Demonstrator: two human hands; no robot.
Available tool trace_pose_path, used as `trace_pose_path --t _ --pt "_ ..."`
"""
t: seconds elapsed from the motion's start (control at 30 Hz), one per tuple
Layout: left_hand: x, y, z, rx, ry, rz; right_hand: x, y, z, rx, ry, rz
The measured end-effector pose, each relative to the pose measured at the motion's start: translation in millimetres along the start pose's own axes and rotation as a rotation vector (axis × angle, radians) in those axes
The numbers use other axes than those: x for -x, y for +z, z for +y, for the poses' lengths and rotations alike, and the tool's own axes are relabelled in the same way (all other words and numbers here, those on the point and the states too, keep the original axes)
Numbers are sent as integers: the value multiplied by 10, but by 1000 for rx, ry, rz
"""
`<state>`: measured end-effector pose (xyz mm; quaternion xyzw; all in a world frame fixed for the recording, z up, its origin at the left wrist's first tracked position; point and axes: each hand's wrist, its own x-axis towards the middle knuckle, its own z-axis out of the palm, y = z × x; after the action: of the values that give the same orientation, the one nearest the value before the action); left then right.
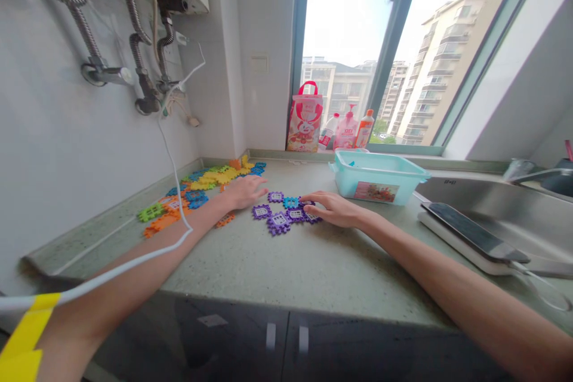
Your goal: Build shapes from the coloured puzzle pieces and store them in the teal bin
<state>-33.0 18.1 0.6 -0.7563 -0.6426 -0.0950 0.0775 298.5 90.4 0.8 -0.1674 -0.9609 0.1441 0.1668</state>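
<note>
1. Tiles of purple plastic (280, 222) lie left of the turquoise tub (347, 176) on the counter (250, 268), windowed faces up; their cluster's long axis runs left to right, the nearest stack set askew.
2. Right hand (333, 209), between cluster and tub, lays its fingers over the tub-side tiles; whether it grips one, I cannot tell.
3. Left hand (246, 191), farther left of the tub, is palm down, fingers loosely extended, beside a multicoloured tile pile (219, 176).

The right grip (336, 209) partly covers purple tiles (295, 215) near a turquoise tub (345, 180).
</note>
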Motion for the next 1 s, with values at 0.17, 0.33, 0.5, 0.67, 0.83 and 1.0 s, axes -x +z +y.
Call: trace_pose_path --t 0.17,0.33,0.5,0.67,0.83,1.0 --pt "0 10 -283 -57 -147 -18 -17 28 -37 0 -6 8" --pt "-283 30 -438 -164 -117 -17 -20 19 -39 20 -23 0" --pt "-649 116 -436 -193 -221 -90 -22 -10 -20 28 -43 0" --pt "-680 203 -429 -221 -322 55 -43 -5 -5 49 -98 -20" --pt "-633 243 -472 -288 -505 124 -30 -24 -38 48 -92 -19" --pt "-625 249 -487 -358 -456 49 -20 -51 -77 69 -85 -37"
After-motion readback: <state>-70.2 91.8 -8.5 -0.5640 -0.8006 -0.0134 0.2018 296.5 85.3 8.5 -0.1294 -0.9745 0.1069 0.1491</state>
